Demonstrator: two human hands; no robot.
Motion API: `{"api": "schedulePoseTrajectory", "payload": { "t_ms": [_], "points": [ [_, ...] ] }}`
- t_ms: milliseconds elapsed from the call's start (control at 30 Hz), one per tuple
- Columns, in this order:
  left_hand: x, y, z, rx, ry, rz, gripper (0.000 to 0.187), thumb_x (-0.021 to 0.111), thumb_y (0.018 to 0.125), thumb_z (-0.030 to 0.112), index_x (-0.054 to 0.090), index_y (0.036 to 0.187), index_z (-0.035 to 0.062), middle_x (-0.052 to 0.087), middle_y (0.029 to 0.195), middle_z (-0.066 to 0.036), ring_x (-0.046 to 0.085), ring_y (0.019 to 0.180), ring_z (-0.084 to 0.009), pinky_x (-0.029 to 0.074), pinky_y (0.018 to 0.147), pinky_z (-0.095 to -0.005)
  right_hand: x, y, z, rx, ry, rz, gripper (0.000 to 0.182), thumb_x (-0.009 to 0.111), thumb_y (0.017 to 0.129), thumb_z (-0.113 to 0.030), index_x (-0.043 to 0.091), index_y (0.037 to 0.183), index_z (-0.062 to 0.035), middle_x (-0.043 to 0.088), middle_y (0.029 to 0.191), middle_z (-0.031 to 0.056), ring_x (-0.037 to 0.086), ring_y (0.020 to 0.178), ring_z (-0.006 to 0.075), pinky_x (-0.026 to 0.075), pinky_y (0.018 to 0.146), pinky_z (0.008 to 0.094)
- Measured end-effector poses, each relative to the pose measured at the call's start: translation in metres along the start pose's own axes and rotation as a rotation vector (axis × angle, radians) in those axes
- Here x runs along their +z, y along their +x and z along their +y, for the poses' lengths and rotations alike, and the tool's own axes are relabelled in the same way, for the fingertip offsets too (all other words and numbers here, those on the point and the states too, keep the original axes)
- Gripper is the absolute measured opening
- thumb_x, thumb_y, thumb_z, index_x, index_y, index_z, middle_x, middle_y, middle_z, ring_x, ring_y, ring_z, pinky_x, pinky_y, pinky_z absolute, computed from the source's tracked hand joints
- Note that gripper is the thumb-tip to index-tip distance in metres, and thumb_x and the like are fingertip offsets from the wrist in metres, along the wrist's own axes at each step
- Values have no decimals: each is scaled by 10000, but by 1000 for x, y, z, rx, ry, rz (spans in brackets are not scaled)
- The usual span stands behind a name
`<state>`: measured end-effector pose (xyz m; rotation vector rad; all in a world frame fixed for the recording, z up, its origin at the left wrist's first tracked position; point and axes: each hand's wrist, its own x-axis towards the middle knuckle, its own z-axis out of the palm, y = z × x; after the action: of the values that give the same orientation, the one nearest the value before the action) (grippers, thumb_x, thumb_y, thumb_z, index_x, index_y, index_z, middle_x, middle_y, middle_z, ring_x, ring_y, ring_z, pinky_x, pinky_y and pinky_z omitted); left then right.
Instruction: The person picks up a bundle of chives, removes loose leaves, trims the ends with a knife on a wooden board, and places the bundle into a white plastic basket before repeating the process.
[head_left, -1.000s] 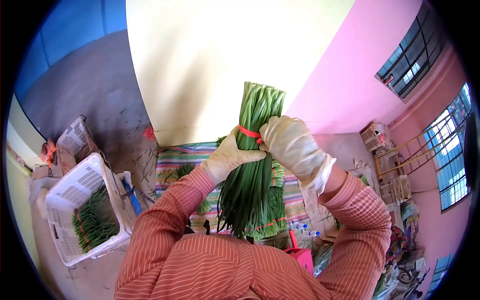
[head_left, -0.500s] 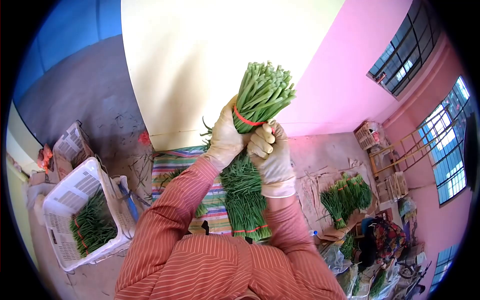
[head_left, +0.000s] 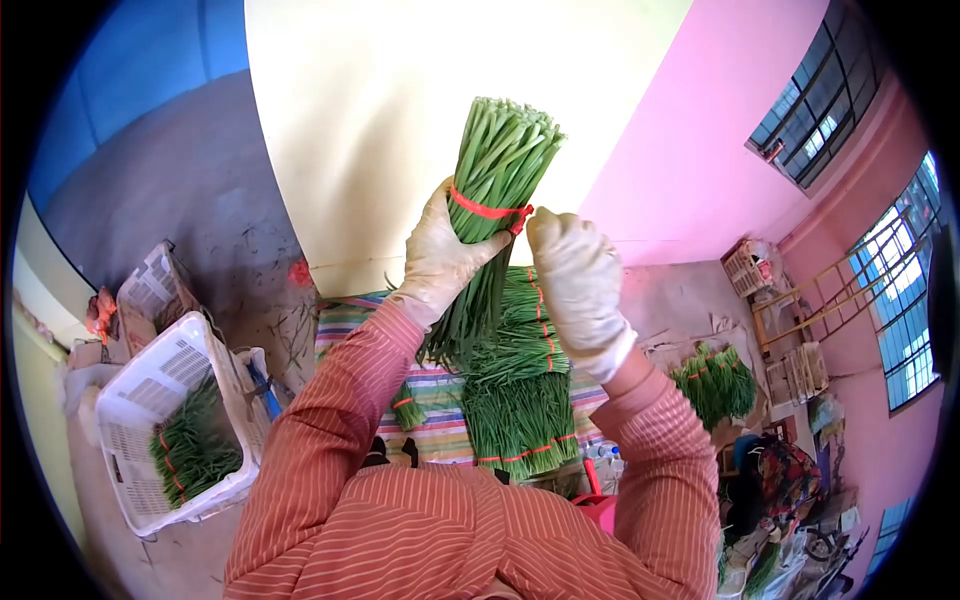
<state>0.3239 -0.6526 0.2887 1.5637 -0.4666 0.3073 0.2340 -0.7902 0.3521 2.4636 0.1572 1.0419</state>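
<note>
My gloved left hand (head_left: pixel 448 250) grips a bunch of green chives (head_left: pixel 505 150), cut ends up, the leaves hanging down below. A red band (head_left: pixel 485 207) circles the bunch, with a knotted or twisted end on its right side. Close to that end, my gloved right hand (head_left: pixel 575 280) is closed in a fist, slightly apart from the bunch; whatever its fingers hold, if anything, is hidden. Under my hands, banded chive bunches (head_left: pixel 515 425) lie stacked on a striped sheet (head_left: pixel 440 400), a small bunch (head_left: pixel 408 410) beside them.
At left a white plastic crate (head_left: pixel 150 390) holds chives, with another crate (head_left: pixel 150 290) behind it. A pale wall (head_left: pixel 350 120) rises ahead. On the right are more bunches (head_left: pixel 715 385), a wooden ladder (head_left: pixel 835 290) and another person (head_left: pixel 780 475). A red container (head_left: pixel 597 510) sits near my right elbow.
My right hand has moved right and away from the band, whose red end now shows. The bunch has shifted slightly left and up in my left hand, and its hanging leaves are more visible.
</note>
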Motion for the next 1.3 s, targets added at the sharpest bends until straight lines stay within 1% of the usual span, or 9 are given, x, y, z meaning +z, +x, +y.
{"api": "schedulePoseTrajectory", "payload": {
  "t_ms": [567,633,767,933,1033,1067,1167,1233,1300],
  "points": [
    [8,-1,-7,-88,254,-65,789,861,669,398,502,1293,77,657,1147,-111,653,1054,-267,512,948,-371,21,15,4,-197,-139,-111,70,631,794,-98,606,827,-42,544,650,35,527,588,133,451,508,275],
    [6,-7,-11,-32,301,-30,810,862,670,390,491,1314,71,650,1168,-116,648,1074,-268,509,959,-369,15,14,13,743,1555,-576,140,655,905,-163,625,847,-39,555,661,12,470,545,100,406,472,249],
    [-5,-15,7,23,210,-124,876,873,669,360,454,1378,62,623,1237,-142,612,1163,-271,491,1004,-358,35,-27,-3,875,2465,-540,182,629,971,-207,646,890,-45,552,649,-7,398,489,72,315,441,214],
    [-19,-22,-7,-83,2,-351,898,884,673,261,424,1384,-35,592,1273,-138,556,1209,-208,428,1071,-329,33,-19,7,869,1386,-694,501,908,696,-270,619,1018,-18,616,753,9,585,678,130,507,629,267],
    [-20,-33,-9,-132,-255,-552,928,890,671,261,403,1405,-32,574,1297,-138,532,1236,-217,399,1092,-321,54,-30,9,294,1613,-182,656,896,702,-152,557,1245,-8,671,991,32,629,918,151,527,865,286],
    [-22,-38,-6,-168,-267,-588,989,910,648,262,375,1426,-35,555,1321,-144,504,1260,-221,369,1113,-324,33,-32,13,409,2139,-537,772,870,693,-20,493,1367,-36,642,1216,44,584,1133,149,468,1018,301],
    [-33,-44,-9,-147,-91,-643,1075,938,607,281,345,1443,-46,537,1346,-156,483,1286,-233,352,1123,-327,14,-32,3,467,2132,-530,738,830,707,62,504,1362,-33,636,1258,29,553,1202,152,476,1015,309],
    [-63,-52,-15,-18,50,-610,886,844,758,260,365,1433,-57,535,1351,-176,487,1293,-245,354,1130,-350,11,-39,-3,464,2168,-497,757,860,686,4,512,1356,-45,656,1229,42,576,1192,193,417,1084,380],
    [-90,-60,-36,-499,-381,-498,655,616,968,370,398,1419,-52,537,1345,-195,475,1310,-246,327,1159,-369,11,-45,-4,18,1470,-247,765,877,678,-82,517,1354,-56,670,1201,70,607,1160,243,310,1154,448]
  ]
}}
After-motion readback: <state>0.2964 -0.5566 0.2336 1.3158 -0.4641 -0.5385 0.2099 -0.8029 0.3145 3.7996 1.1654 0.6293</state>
